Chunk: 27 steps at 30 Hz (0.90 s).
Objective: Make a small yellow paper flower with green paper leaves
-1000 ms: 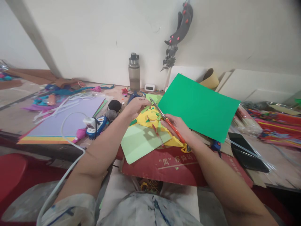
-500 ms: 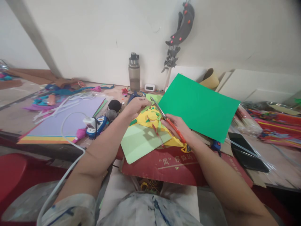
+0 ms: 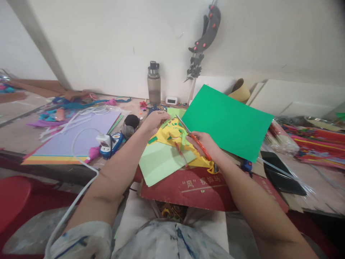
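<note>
My right hand (image 3: 202, 141) is wrapped around red-handled scissors (image 3: 192, 136), their blades pointing up and left. My left hand (image 3: 156, 120) pinches a small light green paper piece (image 3: 165, 123) beside the blade tips; the fingers partly cover it. Below lies yellow paper (image 3: 161, 135) with small green scraps on it. A pale green sheet (image 3: 161, 162) rests in front, with a thin red pen-like stick (image 3: 181, 154) across its right part. These papers lie on a red printed board (image 3: 167, 194) over my lap.
A large green sheet (image 3: 229, 122) leans behind my right hand. A bottle (image 3: 153, 84) and small white clock (image 3: 171, 100) stand by the wall. At left are lilac paper (image 3: 88, 126) and a blue power strip (image 3: 113, 145) with a white cable. A black phone (image 3: 283, 172) lies right.
My right hand and the scissors have shifted slightly, and the blade tips are a little farther from my left fingers. My left hand has moved slightly left.
</note>
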### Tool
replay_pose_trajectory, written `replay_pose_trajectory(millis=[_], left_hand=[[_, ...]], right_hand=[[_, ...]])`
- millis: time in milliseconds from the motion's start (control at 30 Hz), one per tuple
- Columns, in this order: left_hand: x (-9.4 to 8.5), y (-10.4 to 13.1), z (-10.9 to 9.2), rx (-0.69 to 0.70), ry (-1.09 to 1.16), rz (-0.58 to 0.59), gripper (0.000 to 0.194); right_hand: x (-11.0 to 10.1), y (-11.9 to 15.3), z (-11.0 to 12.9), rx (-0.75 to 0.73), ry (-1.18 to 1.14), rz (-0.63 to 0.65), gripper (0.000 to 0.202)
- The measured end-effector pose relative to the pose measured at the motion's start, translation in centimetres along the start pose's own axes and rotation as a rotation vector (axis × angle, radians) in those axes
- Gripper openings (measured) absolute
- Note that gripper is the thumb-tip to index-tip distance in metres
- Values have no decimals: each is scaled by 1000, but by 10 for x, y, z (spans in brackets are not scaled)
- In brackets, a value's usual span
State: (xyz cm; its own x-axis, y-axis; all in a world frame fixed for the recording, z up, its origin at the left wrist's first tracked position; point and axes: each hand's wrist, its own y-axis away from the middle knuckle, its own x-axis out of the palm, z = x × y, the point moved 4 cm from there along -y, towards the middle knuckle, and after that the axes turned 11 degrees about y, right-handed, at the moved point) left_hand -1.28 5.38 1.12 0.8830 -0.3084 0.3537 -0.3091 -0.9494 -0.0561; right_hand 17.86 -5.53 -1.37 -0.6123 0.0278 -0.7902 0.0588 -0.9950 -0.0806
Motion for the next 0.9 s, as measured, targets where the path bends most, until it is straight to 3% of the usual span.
replay_pose_trajectory(millis=[200, 533, 600, 667, 733, 833, 900], left_hand=[[-4, -3, -5, 38, 77, -72, 12], [-9, -10, 3, 75, 90, -42, 13], [-9, -11, 4, 69, 84, -41, 12], [-8, -11, 5, 67, 70, -47, 12], [-7, -11, 5, 67, 59, -53, 13], [-6, -11, 7, 67, 54, -44, 12], [-6, -11, 8, 64, 52, -35, 13]], right_hand=[[3, -4, 2, 54, 466, 42, 41], [4, 3, 18, 29, 712, 191, 51], [-8, -1, 18, 9, 668, 113, 47], [-33, -10, 12, 18, 571, -69, 48], [-66, -19, -3, 57, 627, -306, 53], [-118, -24, -47, 338, 722, -594, 72], [-143, -21, -85, 569, 713, -670, 84]])
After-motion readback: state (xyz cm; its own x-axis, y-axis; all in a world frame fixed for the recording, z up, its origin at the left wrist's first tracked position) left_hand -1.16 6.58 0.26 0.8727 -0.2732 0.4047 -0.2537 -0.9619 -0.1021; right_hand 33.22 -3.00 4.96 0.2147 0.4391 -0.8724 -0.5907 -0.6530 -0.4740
